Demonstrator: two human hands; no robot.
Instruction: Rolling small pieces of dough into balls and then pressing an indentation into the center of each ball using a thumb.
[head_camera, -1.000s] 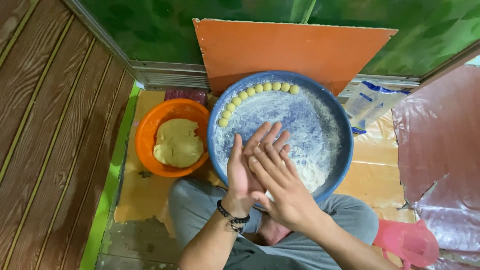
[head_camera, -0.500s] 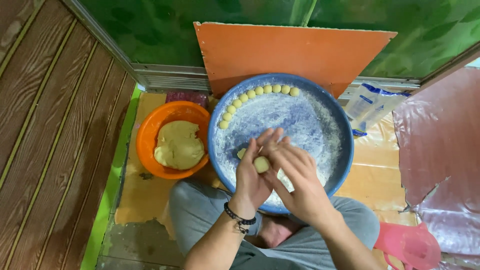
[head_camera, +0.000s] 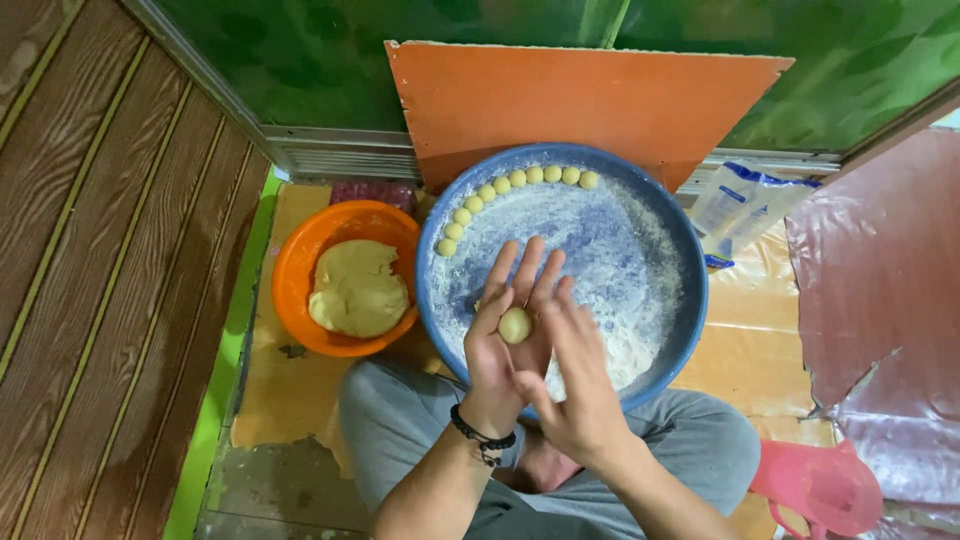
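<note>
Orange board (head_camera: 560, 105) propped behind. Floured blue round tray (head_camera: 690, 300) on the lap, row of small dough balls (head_camera: 505, 190) curving along its far rim. Orange bowl (head_camera: 300, 270) just left, holding a dough lump (head_camera: 357, 288). Left hand (head_camera: 505, 345) flat, palm up, fingers spread, cradling a dough ball (head_camera: 515, 325); right hand (head_camera: 580, 385) open, fingertips touching it.

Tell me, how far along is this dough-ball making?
Done: a row of about ten small balls lines the far rim of the floured blue tray. In hand: one ball sits on the left hand, with the right hand beside it. Left: a large lump of dough fills the orange bowl, and most of the tray is bare, so it looks like early going.
</note>
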